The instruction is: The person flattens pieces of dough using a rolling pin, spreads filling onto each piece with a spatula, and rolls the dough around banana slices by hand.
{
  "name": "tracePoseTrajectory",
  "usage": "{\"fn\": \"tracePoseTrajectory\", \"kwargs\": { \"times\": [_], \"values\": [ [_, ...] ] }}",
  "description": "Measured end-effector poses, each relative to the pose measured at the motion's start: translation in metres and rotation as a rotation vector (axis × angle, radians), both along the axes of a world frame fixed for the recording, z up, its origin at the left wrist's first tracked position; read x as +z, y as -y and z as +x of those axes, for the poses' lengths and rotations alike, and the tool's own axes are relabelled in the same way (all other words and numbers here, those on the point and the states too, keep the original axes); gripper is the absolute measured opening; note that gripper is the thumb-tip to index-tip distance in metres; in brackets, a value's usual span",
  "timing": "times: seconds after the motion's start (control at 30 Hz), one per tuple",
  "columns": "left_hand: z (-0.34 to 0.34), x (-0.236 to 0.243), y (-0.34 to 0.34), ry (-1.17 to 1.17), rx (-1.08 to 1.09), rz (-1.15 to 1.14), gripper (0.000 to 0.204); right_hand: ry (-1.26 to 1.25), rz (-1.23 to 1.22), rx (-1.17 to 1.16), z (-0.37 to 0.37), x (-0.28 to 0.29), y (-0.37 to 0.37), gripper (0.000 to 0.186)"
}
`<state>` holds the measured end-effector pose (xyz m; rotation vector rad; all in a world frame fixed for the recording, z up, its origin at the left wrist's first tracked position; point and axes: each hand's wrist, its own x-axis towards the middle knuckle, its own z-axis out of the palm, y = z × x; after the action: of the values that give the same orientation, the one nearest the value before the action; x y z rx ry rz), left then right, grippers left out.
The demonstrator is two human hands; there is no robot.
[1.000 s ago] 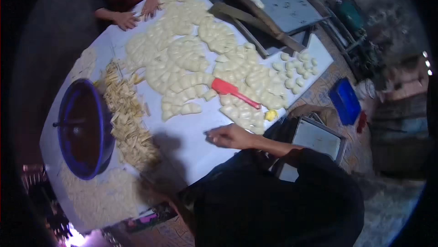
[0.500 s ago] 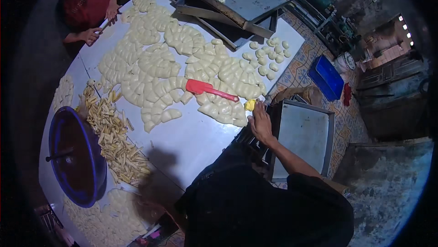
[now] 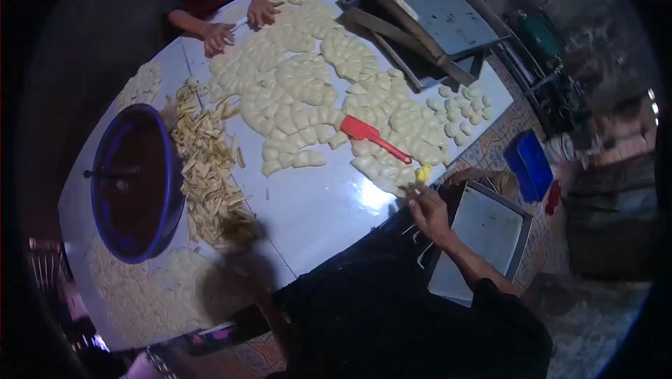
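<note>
Near the right-hand side of the counter (image 3: 315, 207), in the head view, the right hand (image 3: 428, 209) has loosely bent fingers just beside a yellow lump (image 3: 422, 173) at the edge of the pale dough (image 3: 399, 120); whether they grip or touch it, I cannot tell. The left forearm (image 3: 276, 324) runs into shadow, so the left hand's state is unclear too. The lump looks soft: light fingertip pressure would suit it best. Keep the knuckles off the dough and the red spatula (image 3: 360, 129) lying on it, and the right sleeve (image 3: 493, 302) clear of the tray (image 3: 490, 221).
</note>
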<state>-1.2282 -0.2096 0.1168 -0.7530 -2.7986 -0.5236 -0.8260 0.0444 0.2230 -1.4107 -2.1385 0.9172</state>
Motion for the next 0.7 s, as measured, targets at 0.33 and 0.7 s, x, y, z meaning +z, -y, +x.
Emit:
{"fn": "tracePoseTrajectory", "kwargs": {
  "times": [0.33, 0.7],
  "values": [
    [0.018, 0.047, -0.016, 0.323, 0.09, 0.032, 0.055, 0.231, 0.352, 1.038, -0.231, -0.052, 0.066, 0.068],
    [0.015, 0.035, -0.013, 0.309, -0.051, 0.2, 0.055, 0.211, 0.319, 1.057, -0.238, -0.06, 0.072, 0.068]
  ]
}}
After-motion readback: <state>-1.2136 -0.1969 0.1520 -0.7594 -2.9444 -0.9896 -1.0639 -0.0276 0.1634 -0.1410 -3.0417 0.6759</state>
